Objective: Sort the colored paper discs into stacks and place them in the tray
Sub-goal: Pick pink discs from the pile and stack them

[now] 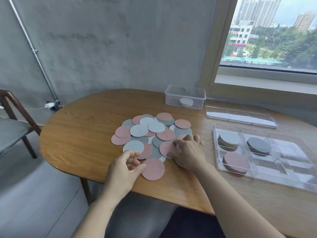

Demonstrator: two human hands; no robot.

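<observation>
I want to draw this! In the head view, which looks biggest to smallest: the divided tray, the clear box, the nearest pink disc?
1. divided tray
2. clear box
3. nearest pink disc
The box stands farthest back, so it looks shrunken.

Loose discs (151,134): mix of dusty pink, pale grey-white and mid grey, all plain. Front disc (153,169): pink. Bench (82,127): orange-brown wood grain. Tray (286,148): clear plastic, holding a light grey stack (229,138), a dark grey stack (259,146) and a pink stack (236,162). Box (185,91): clear, white stack (186,102) inside. Wall (111,48): mottled grey concrete. Chair (10,107): dark brown frame, grey seat.
</observation>
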